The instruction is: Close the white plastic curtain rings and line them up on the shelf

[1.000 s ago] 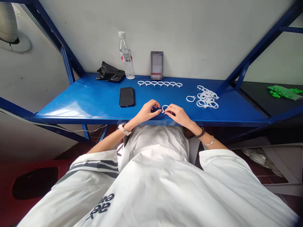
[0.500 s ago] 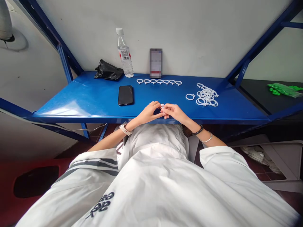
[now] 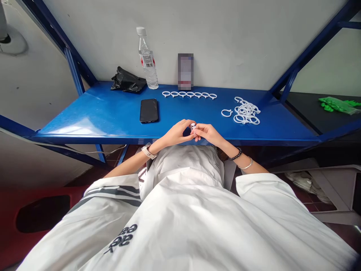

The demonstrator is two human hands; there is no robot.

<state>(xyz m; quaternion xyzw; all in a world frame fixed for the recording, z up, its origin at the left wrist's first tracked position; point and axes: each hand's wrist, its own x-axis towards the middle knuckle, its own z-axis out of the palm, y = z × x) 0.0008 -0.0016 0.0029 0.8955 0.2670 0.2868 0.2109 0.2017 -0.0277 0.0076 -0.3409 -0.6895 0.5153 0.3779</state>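
Between my fingertips, just above the front edge of the blue table [image 3: 118, 128], is a white plastic curtain ring [image 3: 193, 125], mostly covered by the fingers. My left hand [image 3: 178, 133] pinches it from the left, thumb and index finger curved together. From the right, my right hand [image 3: 208, 134] grips it too, with its fingers closed. Beyond the hands, several white rings [image 3: 190, 95] lie in a neat row. To the right is a loose pile of similar rings [image 3: 246, 114], and a single open ring [image 3: 226, 113] lies beside that pile.
A black phone [image 3: 149, 110] lies left of the hands. Along the wall are a crumpled black bag [image 3: 127, 80], an upright water bottle [image 3: 148, 62] and a propped-up phone [image 3: 185, 71]. Green items in a clear bag [image 3: 338, 105] lie on a dark surface at right.
The view has tilted slightly, so the table's things appear a little higher. Both hands stay together on the ring, with only a tiny shift of the fingers.
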